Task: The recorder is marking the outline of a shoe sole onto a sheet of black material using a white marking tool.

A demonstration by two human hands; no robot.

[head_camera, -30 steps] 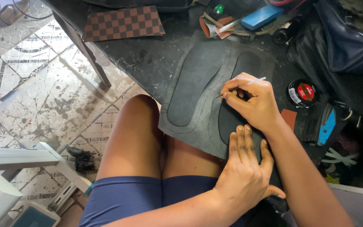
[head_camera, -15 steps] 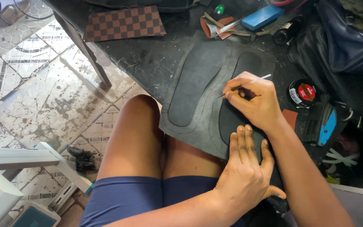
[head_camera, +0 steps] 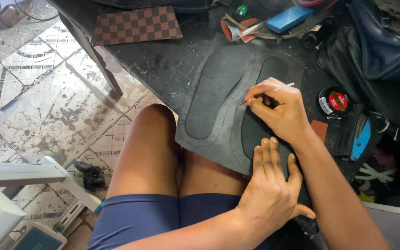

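Black rubber sheet (head_camera: 218, 134), one, with two sole outlines, across the person's knees and a dark table (head_camera: 163, 65) edge.

Head view: sole shapes, two, side by side on the sheet: one (head_camera: 216, 95) fully exposed at left, one (head_camera: 267, 99) partly under the hands. Right hand (head_camera: 281, 111), fingers pinched shut around one thin white marking stick (head_camera: 281, 87), its tip touching the sheet at the right shape's edge. Left hand (head_camera: 271, 194), fingers straight and together, pressed flat on the sheet's near edge, gripping nothing. On the table: one brown checkered piece (head_camera: 135, 24) far left, one blue block (head_camera: 289, 19), one round polish tin (head_camera: 333, 102) just right of the right hand, one black bag (head_camera: 376, 60). Bare knees, two, under the sheet.
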